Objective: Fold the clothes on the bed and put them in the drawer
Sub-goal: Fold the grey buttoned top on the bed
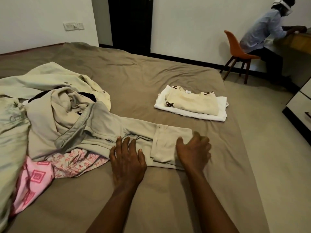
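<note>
Two open hands pressed flat on the beige garment [107, 125] on the bed [151, 73], left hand [127, 158] mid-length & right hand [193, 148] on its folded end, but w/ the other end tangled in the unfolded pile [50, 106], the next fold could prob. drag that pile & spoil the crease.

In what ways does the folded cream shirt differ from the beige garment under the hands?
The cream shirt is folded into a neat rectangle; the beige garment is only partly folded, one end crumpled in the pile. The cream shirt lies untouched on a white cloth; the beige garment lies on the bed under the left hand and right hand. Both are pale fabric.
</note>
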The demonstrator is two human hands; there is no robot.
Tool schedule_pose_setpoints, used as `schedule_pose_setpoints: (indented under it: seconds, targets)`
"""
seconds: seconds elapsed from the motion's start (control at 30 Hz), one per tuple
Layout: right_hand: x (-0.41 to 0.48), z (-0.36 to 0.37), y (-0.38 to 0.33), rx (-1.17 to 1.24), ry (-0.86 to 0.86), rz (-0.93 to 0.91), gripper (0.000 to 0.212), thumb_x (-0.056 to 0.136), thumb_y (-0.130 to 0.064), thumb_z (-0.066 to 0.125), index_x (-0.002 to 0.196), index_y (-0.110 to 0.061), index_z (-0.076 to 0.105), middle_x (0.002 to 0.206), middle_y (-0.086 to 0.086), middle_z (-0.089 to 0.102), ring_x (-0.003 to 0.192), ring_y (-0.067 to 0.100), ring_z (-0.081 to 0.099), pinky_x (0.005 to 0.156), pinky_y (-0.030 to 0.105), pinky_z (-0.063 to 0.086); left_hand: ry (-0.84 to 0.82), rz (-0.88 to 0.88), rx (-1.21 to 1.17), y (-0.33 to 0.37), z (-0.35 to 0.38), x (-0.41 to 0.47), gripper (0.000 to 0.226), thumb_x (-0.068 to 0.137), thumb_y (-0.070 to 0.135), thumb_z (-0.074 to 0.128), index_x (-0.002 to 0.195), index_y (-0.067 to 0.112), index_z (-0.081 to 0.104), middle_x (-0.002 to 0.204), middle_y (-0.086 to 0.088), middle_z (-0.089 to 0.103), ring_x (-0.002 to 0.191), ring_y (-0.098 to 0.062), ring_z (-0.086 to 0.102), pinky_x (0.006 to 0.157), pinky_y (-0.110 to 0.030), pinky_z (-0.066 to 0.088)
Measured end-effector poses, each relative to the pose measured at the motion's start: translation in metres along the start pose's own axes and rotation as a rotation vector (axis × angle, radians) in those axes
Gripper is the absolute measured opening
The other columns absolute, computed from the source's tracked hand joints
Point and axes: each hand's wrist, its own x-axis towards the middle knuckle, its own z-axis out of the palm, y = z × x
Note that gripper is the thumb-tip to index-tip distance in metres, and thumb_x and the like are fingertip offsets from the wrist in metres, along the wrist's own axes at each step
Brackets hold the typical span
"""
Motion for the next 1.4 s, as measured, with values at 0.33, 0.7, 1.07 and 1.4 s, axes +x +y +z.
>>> schedule_pose_setpoints:
  seconds: [0.33, 0.7, 1.07, 1.4]
  targets:
    - [0.023, -0.022, 0.021, 0.397, -0.253, 0.274, 0.006, 0.073, -0.014, 0.077, 0.077, -0.013, 0.072, 0.08, 0.007, 0.072, 0.074, 0.028, 0.066, 0.08, 0.041, 0.061, -0.089, 0.305, -0.137, -0.02, -0.028, -0.01, 0.059, 0.09, 0.054, 0.057, 0.14, 0.022, 0.054, 0.16, -0.005, 0.04, 0.152, -0.027, 0.031, 0.119, -0.051, 0.03]
    - [0.054, -0.119, 0.123, 0.681, -0.058, 0.501, 0.02, 0.07, -0.004, 0.078, 0.089, -0.008, 0.078, 0.09, 0.017, 0.073, 0.087, 0.039, 0.071, 0.085, 0.056, 0.061, -0.21, 0.593, -0.032, 0.016, -0.049, -0.032, 0.066, 0.093, 0.061, 0.047, 0.149, 0.027, 0.046, 0.164, -0.002, 0.035, 0.156, -0.022, 0.021, 0.124, -0.05, 0.022]
    - [0.038, -0.125, 0.071, 0.844, -0.103, 0.263, 0.014, 0.071, -0.012, 0.072, 0.082, -0.007, 0.076, 0.085, 0.009, 0.071, 0.076, 0.022, 0.065, 0.073, 0.034, 0.053, -0.202, 0.457, -0.147, 0.047, -0.03, -0.053, 0.061, 0.096, 0.059, 0.046, 0.147, 0.026, 0.046, 0.158, -0.001, 0.041, 0.153, -0.022, 0.028, 0.118, -0.048, 0.027]
    - [-0.019, -0.024, -0.005, 0.483, -0.465, 0.029, 0.048, 0.078, -0.052, 0.071, 0.114, -0.02, 0.074, 0.101, 0.0, 0.076, 0.096, 0.021, 0.072, 0.092, 0.036, 0.056, -0.063, 0.288, -0.405, 0.04, -0.03, -0.059, 0.05, 0.096, 0.049, 0.055, 0.138, 0.023, 0.056, 0.145, 0.004, 0.053, 0.139, -0.018, 0.045, 0.11, -0.044, 0.038]
